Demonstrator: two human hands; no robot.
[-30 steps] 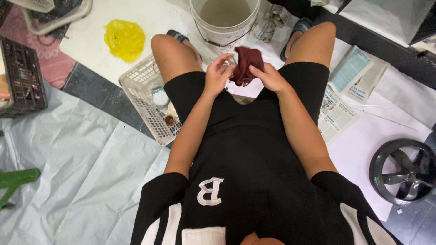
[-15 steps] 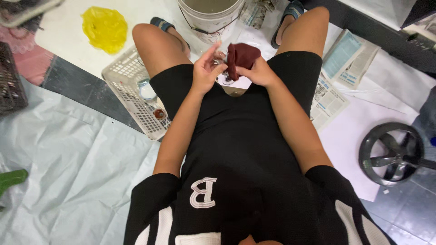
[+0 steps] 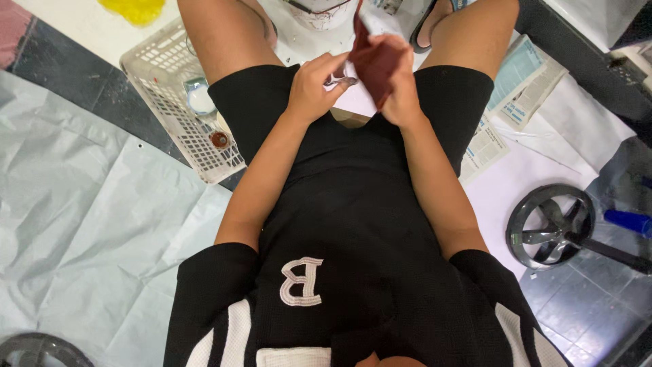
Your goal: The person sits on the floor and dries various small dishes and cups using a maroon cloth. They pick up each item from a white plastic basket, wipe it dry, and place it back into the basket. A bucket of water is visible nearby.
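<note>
Dark red cloth (image 3: 375, 62), white basket (image 3: 178, 102), yellow rag (image 3: 134, 9), grey sheet (image 3: 81, 217)

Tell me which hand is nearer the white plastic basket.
Left. The left hand is between the knees, nearer the white plastic basket beside the left thigh; the right hand, holding dark red cloth, is farther.

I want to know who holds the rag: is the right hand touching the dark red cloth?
Touching. The head view shows the right hand wrapped around the dark red cloth, its fingers closed over the fabric.

Floor (image 3: 54, 58) carries grey sheeting (image 3: 95, 224), white basket (image 3: 170, 102), newspapers (image 3: 516, 88).
</note>
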